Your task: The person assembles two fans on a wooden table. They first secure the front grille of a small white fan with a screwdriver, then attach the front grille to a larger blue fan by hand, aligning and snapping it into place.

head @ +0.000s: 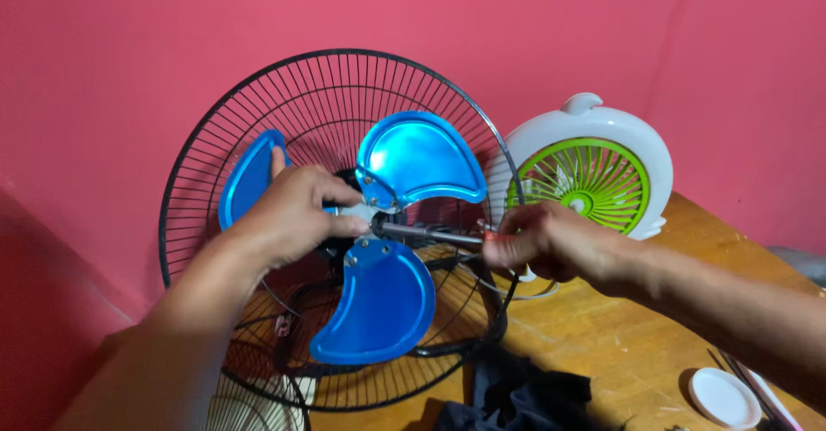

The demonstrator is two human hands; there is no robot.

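Blue blades (383, 302) sit in a black wire guard (215, 138); the small fan (594, 173) is white and green; the wall (129, 35) is pink.

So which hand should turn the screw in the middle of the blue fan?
Probably the right hand: it grips the screwdriver, whose tip sits at the hub. The left hand is busy steadying the blue blades.

Bright even indoor light, glare on blue blades (419, 157), soft shadows, slightly blurred hands, saturated colours

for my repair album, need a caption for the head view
Left hand steadies blue fan blades while right hand drives a screwdriver into the hub.
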